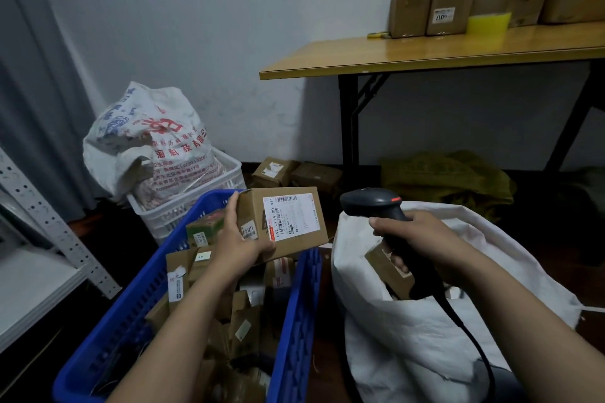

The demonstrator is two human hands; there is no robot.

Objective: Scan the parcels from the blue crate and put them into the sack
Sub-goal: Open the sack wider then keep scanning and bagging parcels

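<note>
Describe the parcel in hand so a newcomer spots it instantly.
Find the blue crate at bottom centre. Over its far end the left hand grips one brown parcel. Unlike those in the crate, it is lifted, big white label facing up.

Brown cardboard parcel (pixel 294 222) gripped at its left end by left hand (pixel 235 242); fingers (pixel 233 206) over top edge, thumb under lower edge; white barcode label faces up, just right of fingers; parcel tilted. Blue crate (pixel 294 321) below left fingers; slatted plastic, heaped with loose parcels (pixel 248 304). Black scanner (pixel 370 203) in right hand (pixel 415 239); fingers curled round handle, head beyond knuckles, aimed left toward label. White sack (pixel 409 337) open beneath right fingers; second parcel (pixel 389 271) inside, just beside fingertips.
</note>
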